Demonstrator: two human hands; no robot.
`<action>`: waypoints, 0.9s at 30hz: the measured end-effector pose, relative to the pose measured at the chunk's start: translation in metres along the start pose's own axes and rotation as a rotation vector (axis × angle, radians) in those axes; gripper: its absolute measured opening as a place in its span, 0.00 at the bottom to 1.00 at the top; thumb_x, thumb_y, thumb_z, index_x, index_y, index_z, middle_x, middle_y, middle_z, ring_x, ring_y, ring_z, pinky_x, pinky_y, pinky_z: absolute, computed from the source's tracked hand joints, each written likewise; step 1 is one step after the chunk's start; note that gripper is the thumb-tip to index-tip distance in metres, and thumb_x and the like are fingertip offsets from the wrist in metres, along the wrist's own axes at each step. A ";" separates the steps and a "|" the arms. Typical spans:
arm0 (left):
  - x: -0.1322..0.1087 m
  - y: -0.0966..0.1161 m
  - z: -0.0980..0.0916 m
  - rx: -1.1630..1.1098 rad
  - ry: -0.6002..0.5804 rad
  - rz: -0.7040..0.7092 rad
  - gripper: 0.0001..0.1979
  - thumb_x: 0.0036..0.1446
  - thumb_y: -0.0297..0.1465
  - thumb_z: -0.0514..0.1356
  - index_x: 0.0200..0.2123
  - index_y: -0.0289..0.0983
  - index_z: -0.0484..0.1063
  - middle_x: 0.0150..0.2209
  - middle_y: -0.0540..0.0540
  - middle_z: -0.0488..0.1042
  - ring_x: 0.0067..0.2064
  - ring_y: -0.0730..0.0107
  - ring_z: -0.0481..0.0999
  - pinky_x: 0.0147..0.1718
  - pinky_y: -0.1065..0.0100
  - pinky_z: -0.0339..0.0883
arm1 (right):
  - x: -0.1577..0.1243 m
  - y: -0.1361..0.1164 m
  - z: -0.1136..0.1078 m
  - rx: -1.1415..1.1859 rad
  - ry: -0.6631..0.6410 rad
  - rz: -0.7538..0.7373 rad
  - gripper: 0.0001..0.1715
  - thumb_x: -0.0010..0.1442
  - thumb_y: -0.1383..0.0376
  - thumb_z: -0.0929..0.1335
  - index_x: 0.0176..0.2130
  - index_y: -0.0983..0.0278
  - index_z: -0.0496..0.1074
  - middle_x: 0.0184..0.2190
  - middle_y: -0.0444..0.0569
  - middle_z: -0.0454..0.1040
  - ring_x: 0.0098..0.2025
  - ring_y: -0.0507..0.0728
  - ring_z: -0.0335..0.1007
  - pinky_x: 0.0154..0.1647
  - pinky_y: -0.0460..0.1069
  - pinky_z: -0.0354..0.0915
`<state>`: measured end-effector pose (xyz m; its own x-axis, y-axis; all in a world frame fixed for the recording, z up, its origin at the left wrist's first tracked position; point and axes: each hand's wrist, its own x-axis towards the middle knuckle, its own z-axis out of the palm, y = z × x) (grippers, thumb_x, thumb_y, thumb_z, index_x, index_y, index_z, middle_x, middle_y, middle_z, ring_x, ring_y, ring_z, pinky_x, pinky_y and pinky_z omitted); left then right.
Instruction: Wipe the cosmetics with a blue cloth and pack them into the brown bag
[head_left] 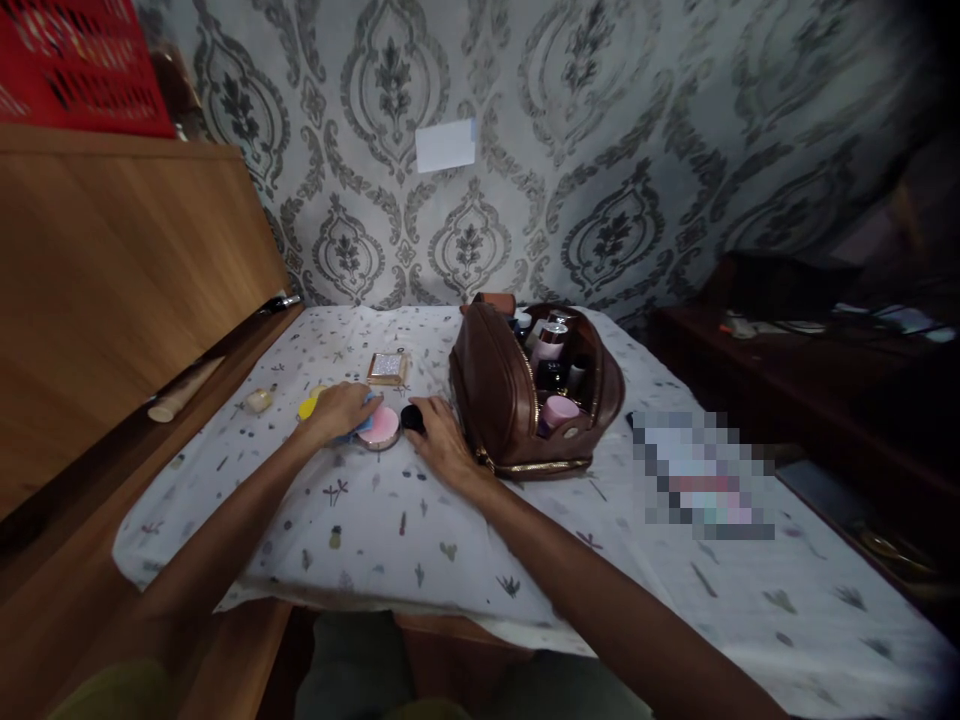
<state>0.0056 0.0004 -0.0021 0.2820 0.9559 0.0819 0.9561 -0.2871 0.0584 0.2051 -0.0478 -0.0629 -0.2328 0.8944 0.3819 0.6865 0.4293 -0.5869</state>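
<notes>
My left hand (341, 412) is closed on something blue, perhaps a cloth (361, 428), of which only parts show around the fingers. It rests against a round pink compact (381, 428) lying on the table. A yellow item (307, 408) shows just left of this hand, partly covered. My right hand (444, 442) has its fingertips around a small black round container (412, 418), right of the compact. Close by that hand stands an unzipped brown makeup bag (487, 390), holding several bottles and a pink-lidded jar (559, 411).
A square glittery case (388, 368) lies behind the compact, and a small clear-and-gold item (259, 401) lies far left. A pixelated phone-like object (705, 475) is on the right of the patterned tablecloth (465, 540). A wooden cabinet (135, 300) borders the left side.
</notes>
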 end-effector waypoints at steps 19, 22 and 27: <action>-0.031 -0.005 0.033 -0.175 0.114 0.364 0.30 0.57 0.53 0.62 0.54 0.39 0.66 0.49 0.39 0.71 0.52 0.50 0.71 0.47 0.57 0.68 | -0.009 -0.005 0.002 -0.046 0.062 -0.179 0.25 0.62 0.66 0.65 0.58 0.66 0.68 0.60 0.64 0.62 0.63 0.69 0.57 0.64 0.67 0.59; -0.034 -0.008 0.033 -0.215 0.167 0.380 0.26 0.61 0.52 0.59 0.52 0.38 0.68 0.47 0.39 0.72 0.50 0.52 0.72 0.47 0.57 0.68 | -0.010 -0.007 0.002 -0.077 0.044 -0.187 0.25 0.62 0.65 0.66 0.58 0.64 0.69 0.61 0.62 0.61 0.65 0.70 0.55 0.65 0.68 0.57; -0.042 -0.010 0.022 -0.457 0.192 0.331 0.18 0.65 0.46 0.55 0.48 0.38 0.71 0.43 0.44 0.76 0.43 0.61 0.75 0.43 0.64 0.66 | -0.011 -0.009 0.002 -0.128 -0.008 -0.199 0.28 0.61 0.62 0.68 0.59 0.67 0.69 0.65 0.65 0.58 0.68 0.72 0.50 0.66 0.71 0.54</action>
<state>-0.0143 -0.0354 -0.0276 0.4989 0.7952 0.3446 0.6770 -0.6058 0.4179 0.2001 -0.0608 -0.0637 -0.3777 0.7949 0.4748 0.7080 0.5784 -0.4052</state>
